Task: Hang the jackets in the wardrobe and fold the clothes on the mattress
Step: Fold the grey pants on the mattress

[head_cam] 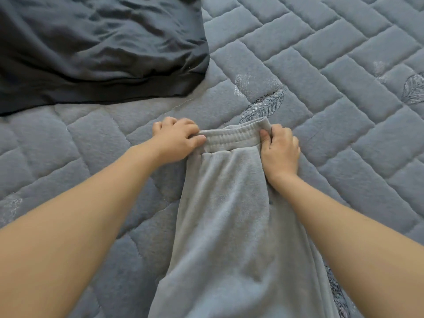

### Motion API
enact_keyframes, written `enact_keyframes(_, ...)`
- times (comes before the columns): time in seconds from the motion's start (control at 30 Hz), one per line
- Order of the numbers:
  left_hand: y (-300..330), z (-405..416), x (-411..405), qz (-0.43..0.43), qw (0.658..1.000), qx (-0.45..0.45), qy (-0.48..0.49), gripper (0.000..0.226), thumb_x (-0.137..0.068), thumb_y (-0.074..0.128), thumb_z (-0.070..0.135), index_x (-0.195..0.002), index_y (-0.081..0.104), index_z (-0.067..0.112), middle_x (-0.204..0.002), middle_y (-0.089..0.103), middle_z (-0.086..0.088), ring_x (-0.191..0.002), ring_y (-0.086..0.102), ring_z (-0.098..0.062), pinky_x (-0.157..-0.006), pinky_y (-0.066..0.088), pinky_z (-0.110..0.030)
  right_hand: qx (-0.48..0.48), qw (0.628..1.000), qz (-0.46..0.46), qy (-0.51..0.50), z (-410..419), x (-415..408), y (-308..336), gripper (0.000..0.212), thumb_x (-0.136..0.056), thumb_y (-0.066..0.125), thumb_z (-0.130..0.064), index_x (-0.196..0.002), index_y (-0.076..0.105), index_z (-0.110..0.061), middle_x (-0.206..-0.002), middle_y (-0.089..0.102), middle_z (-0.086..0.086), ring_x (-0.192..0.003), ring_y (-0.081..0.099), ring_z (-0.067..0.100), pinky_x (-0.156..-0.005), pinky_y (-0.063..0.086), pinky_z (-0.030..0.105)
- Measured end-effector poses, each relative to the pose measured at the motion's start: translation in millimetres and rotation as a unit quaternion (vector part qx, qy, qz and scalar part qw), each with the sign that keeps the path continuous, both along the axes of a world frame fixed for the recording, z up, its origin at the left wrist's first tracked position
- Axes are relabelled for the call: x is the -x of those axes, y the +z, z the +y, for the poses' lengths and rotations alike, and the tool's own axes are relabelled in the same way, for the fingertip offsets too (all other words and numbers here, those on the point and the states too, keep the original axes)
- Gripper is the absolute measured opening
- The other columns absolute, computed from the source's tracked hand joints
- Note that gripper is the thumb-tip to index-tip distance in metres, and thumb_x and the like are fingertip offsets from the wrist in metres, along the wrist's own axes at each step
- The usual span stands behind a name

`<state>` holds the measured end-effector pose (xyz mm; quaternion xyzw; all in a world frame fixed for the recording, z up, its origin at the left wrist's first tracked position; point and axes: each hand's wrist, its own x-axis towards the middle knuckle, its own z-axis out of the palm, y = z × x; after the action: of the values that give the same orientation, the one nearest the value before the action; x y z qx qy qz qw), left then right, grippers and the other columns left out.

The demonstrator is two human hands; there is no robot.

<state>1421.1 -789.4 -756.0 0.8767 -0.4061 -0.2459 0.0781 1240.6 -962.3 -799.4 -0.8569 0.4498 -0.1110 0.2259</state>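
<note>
Left hand and right hand each pinch a waistband corner of the grey sweatpants (dark garment lies far-left); bare mattress spreads right.

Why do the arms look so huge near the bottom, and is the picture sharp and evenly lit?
Head view: wide-angle stretch swells the forearms toward the lower corners and bends the quilted blue-grey mattress lines; light is soft, with faint shadows under the left hand and right hand on the light grey sweatpants; the dark navy garment loses fold detail.

Left hand and right hand pinching grey sweatpants waistband, quilted mattress, dark garment beyond
</note>
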Motion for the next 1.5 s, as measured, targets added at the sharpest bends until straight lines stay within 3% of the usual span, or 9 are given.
enact_keyframes(0.17, -4, -10, -7, 0.045, 0.985, 0.143, 0.090, 0.028, -0.097, 0.047, 0.050, -0.075, 0.047, 0.033, -0.087, 0.052, -0.001, -0.106, 0.036, -0.021, -0.088, 0.021, -0.033, 0.039, 0.998, 0.008, -0.047, 0, -2, -24, 0.041, -0.103, 0.037, -0.046, -0.105, 0.055, -0.009, -0.108, 0.057, 0.013, -0.100, 0.050, 0.036, -0.085, 0.033, 0.044)
enact_keyframes(0.37, 0, -12, -21, 0.162, 0.982, -0.091, 0.045, 0.011, -0.090, 0.045, 0.066, -0.092, 0.043, 0.055, -0.096, 0.051, 0.010, -0.109, 0.039, -0.026, -0.101, 0.030, -0.046, 0.011, 0.999, 0.000, -0.050, -4, -5, -24, 0.041, -0.101, 0.040, -0.049, -0.112, 0.054, -0.012, -0.115, 0.059, 0.011, -0.104, 0.050, 0.035, -0.089, 0.033, 0.044)
enact_keyframes(0.53, 3, -32, -43, -0.201, 0.970, -0.050, -0.127, 0.024, -0.102, 0.041, 0.038, -0.096, 0.058, 0.023, -0.077, 0.049, 0.001, -0.096, 0.044, -0.028, -0.086, 0.022, -0.040, 0.014, 0.998, 0.023, -0.050, -4, -6, -26, 0.040, -0.102, 0.042, -0.044, -0.116, 0.057, -0.010, -0.116, 0.060, 0.013, -0.105, 0.051, 0.037, -0.089, 0.033, 0.044)
enact_keyframes(0.67, 21, -26, -47, -0.238, 0.965, 0.062, 0.092, 0.014, -0.096, 0.051, 0.022, -0.104, 0.057, 0.012, -0.100, 0.060, -0.015, -0.097, 0.050, -0.036, -0.084, 0.033, -0.045, 0.020, 0.998, 0.040, -0.049, -4, -8, -27, 0.041, -0.102, 0.040, -0.041, -0.115, 0.059, -0.007, -0.115, 0.061, 0.014, -0.102, 0.052, 0.037, -0.087, 0.034, 0.045)
enact_keyframes(0.77, 20, -22, 48, -0.152, 0.965, 0.213, 0.026, 0.028, -0.091, 0.051, 0.025, -0.114, 0.057, 0.012, -0.118, 0.055, -0.010, -0.107, 0.051, -0.033, -0.094, 0.035, -0.044, 0.022, 0.998, 0.047, -0.042, -1, -9, -24, 0.054, -0.098, 0.028, -0.048, -0.114, 0.059, -0.006, -0.111, 0.060, 0.017, -0.099, 0.052, 0.039, -0.085, 0.034, 0.046)
enact_keyframes(0.83, 4, -5, 95, -0.096, 0.983, 0.128, -0.091, 0.054, -0.097, 0.040, 0.040, -0.145, 0.045, 0.015, -0.149, 0.043, -0.007, -0.140, 0.035, -0.031, -0.116, 0.021, -0.049, 0.029, 0.998, 0.047, -0.043, -1, -9, -23, 0.064, -0.095, 0.020, -0.051, -0.113, 0.059, -0.005, -0.110, 0.060, 0.018, -0.098, 0.052, 0.039, -0.083, 0.034, 0.046)
enact_keyframes(0.9, -23, 15, 78, -0.105, 0.985, -0.007, -0.140, 0.063, -0.099, 0.022, 0.055, -0.157, 0.005, 0.036, -0.166, 0.003, -0.001, -0.152, -0.008, -0.023, -0.120, -0.005, -0.054, 0.035, 0.998, 0.041, -0.042, 1, -9, -23, 0.065, -0.094, 0.019, -0.051, -0.113, 0.060, -0.004, -0.108, 0.060, 0.019, -0.096, 0.052, 0.040, -0.082, 0.035, 0.047)
enact_keyframes(1.2, -63, 25, 23, -0.032, 0.988, -0.011, -0.148, 0.055, -0.091, 0.011, 0.072, -0.138, -0.016, 0.068, -0.160, -0.019, 0.014, -0.143, -0.036, -0.017, -0.111, -0.030, -0.045, 0.058, 0.996, 0.061, -0.036, 1, -10, -25, 0.060, -0.096, 0.020, -0.048, -0.109, 0.059, -0.005, -0.105, 0.059, 0.019, -0.094, 0.052, 0.040, -0.081, 0.034, 0.047)
enact_keyframes(1.5, -57, 25, 33, -0.026, 0.996, 0.009, -0.081, 0.089, -0.068, 0.033, 0.092, -0.138, -0.017, 0.068, -0.161, -0.021, 0.011, -0.147, -0.027, -0.018, -0.115, -0.024, -0.044, 0.047, 0.999, 0.001, -0.027, -2, 0, -26, 0.044, -0.102, 0.037, -0.046, -0.120, 0.055, -0.010, -0.120, 0.058, 0.013, -0.109, 0.050, 0.035, -0.092, 0.032, 0.042)
